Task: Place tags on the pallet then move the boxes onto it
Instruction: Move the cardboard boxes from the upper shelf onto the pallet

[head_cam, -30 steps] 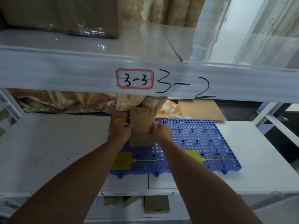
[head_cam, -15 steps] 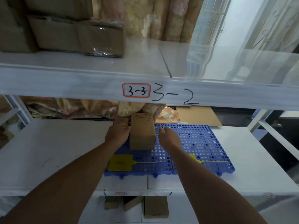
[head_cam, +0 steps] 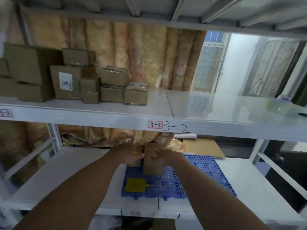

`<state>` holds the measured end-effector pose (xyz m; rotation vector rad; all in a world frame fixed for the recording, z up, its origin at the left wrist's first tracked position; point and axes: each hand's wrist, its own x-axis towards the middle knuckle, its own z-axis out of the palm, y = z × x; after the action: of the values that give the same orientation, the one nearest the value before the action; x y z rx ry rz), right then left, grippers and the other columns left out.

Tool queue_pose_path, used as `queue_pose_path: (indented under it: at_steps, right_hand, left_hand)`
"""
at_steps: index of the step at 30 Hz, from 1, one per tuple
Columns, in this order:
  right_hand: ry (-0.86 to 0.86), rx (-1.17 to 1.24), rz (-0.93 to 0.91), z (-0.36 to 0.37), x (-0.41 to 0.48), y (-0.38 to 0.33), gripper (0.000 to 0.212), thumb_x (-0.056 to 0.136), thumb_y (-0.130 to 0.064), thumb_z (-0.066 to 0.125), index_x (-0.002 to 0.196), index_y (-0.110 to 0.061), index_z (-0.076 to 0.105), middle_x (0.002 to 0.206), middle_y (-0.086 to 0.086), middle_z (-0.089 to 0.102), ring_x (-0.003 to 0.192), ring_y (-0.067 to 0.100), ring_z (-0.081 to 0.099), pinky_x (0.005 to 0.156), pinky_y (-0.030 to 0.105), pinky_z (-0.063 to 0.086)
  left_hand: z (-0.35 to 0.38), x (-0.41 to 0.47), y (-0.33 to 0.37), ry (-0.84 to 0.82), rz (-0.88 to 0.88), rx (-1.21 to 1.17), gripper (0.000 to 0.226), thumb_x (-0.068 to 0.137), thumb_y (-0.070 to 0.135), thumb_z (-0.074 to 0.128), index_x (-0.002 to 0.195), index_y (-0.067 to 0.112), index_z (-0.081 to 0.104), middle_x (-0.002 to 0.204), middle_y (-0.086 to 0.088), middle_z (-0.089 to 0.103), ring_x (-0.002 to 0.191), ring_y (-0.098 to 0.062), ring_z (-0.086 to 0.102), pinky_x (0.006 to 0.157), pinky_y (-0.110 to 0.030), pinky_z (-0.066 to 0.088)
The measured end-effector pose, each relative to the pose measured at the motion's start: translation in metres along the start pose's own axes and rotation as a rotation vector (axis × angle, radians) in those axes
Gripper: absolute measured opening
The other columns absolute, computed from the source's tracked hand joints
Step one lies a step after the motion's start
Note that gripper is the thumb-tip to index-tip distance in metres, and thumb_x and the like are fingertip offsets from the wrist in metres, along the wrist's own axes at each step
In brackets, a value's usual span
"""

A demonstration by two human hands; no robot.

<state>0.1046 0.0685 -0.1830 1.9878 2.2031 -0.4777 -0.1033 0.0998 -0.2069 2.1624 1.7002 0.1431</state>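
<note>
A blue perforated pallet (head_cam: 204, 170) lies on the lower white shelf. A yellow tag (head_cam: 135, 185) with a thin tail rests on its near left corner. A tall cardboard box (head_cam: 152, 168) with handwriting on its top stands upright at the pallet's back left. A smaller box (head_cam: 137, 162) with a yellow label sits just left of it. My left hand (head_cam: 131, 155) lies over the smaller box and hides most of it. My right hand (head_cam: 164, 156) is blurred, fingers apart against the tall box's front face.
Several cardboard boxes (head_cam: 66, 82) are stacked at the left of the upper shelf. The shelf beam (head_cam: 216, 130) marked 3-3 and 3-2 runs just above my hands. A flat cardboard sheet (head_cam: 202, 146) lies behind the pallet. Patterned fabric (head_cam: 116, 136) hangs at the back.
The view has tilted up, bringing the upper shelf and its boxes into sight. My left hand shifted from the tall box to the smaller box. My right hand loosened from the tall box's side.
</note>
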Motion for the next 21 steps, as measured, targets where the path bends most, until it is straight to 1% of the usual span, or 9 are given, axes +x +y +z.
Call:
queue_pose_path:
  at_steps: [3,6,7,9,11,13,15,18,21]
  right_hand:
    - [-0.051,0.008,-0.043,-0.017,-0.031,-0.038,0.057,0.106,-0.046,0.038,0.157,-0.022,0.029,0.163,0.009,0.027,0.147,0.029,0.028,0.116,0.040,0.025]
    - [-0.130,-0.024,-0.066,-0.023,-0.041,-0.082,0.052,0.100,-0.059,0.042,0.144,-0.030,0.040,0.161,0.005,0.032,0.135,0.021,0.036,0.105,0.032,0.028]
    - [-0.178,-0.019,-0.082,-0.023,-0.045,-0.098,0.067,0.095,-0.067,0.045,0.148,-0.029,0.038,0.162,0.003,0.030,0.139,0.022,0.034,0.110,0.034,0.028]
    - [-0.237,0.012,-0.086,-0.016,-0.037,-0.125,0.114,0.060,-0.094,0.056,0.154,-0.033,0.035,0.161,-0.003,0.031,0.145,0.024,0.033,0.114,0.039,0.032]
    - [-0.222,0.005,-0.092,-0.010,-0.021,-0.154,0.132,0.043,-0.103,0.051,0.156,-0.039,0.028,0.166,-0.006,0.021,0.151,0.024,0.024,0.117,0.044,0.029]
    - [-0.247,-0.018,-0.110,-0.014,-0.018,-0.193,0.126,0.056,-0.103,0.041,0.159,-0.039,0.010,0.169,-0.007,0.000,0.155,0.025,0.006,0.122,0.050,0.016]
    - [-0.255,-0.028,-0.107,-0.034,-0.083,-0.249,0.120,0.063,-0.100,0.043,0.160,-0.036,0.012,0.169,-0.005,0.003,0.154,0.025,0.011,0.121,0.048,0.020]
    - [-0.260,0.048,-0.155,-0.058,-0.127,-0.305,0.083,0.098,-0.060,0.049,0.160,-0.017,0.016,0.165,0.007,0.018,0.148,0.029,0.027,0.118,0.042,0.030]
    - [-0.169,-0.043,-0.103,-0.085,-0.147,-0.344,0.116,0.069,-0.095,0.044,0.161,-0.032,0.011,0.169,0.002,0.011,0.151,0.032,0.023,0.120,0.054,0.027]
  left_hand:
    - [-0.028,-0.046,0.005,-0.017,0.084,-0.059,0.068,0.087,0.069,0.051,0.146,0.035,0.045,0.155,0.003,0.041,0.136,-0.017,0.042,0.114,-0.038,0.038]
    - [-0.052,-0.084,-0.008,-0.039,0.074,0.023,0.052,0.098,0.058,0.048,0.143,0.033,0.051,0.145,0.014,0.038,0.137,-0.015,0.035,0.113,-0.028,0.029]
    - [-0.059,-0.097,-0.018,-0.052,0.074,0.020,0.056,0.095,0.064,0.048,0.143,0.035,0.051,0.143,0.017,0.038,0.137,-0.015,0.036,0.113,-0.028,0.029]
    - [-0.073,-0.119,-0.046,-0.040,0.073,-0.007,0.077,0.078,0.086,0.047,0.145,0.047,0.042,0.153,0.017,0.036,0.137,-0.014,0.038,0.114,-0.034,0.032]
    - [-0.090,-0.144,-0.076,-0.068,0.078,-0.046,0.073,0.085,0.079,0.046,0.148,0.043,0.039,0.156,0.010,0.037,0.132,-0.010,0.042,0.107,-0.026,0.035]
    - [-0.114,-0.177,-0.099,-0.112,0.092,-0.080,0.052,0.101,0.056,0.043,0.144,0.028,0.048,0.152,0.001,0.044,0.121,-0.006,0.046,0.097,-0.019,0.037]
    - [-0.142,-0.208,-0.116,-0.072,0.073,0.008,0.062,0.093,0.070,0.042,0.143,0.033,0.049,0.152,0.004,0.044,0.128,-0.012,0.046,0.102,-0.028,0.036]
    - [-0.177,-0.238,-0.146,0.010,-0.058,0.156,0.066,0.093,0.068,0.044,0.144,0.026,0.050,0.153,-0.002,0.045,0.137,-0.024,0.044,0.112,-0.037,0.036]
    - [-0.211,-0.263,-0.167,0.132,-0.088,0.207,0.097,0.078,0.088,0.034,0.156,0.030,0.028,0.165,-0.001,0.022,0.149,-0.026,0.027,0.121,-0.044,0.023]
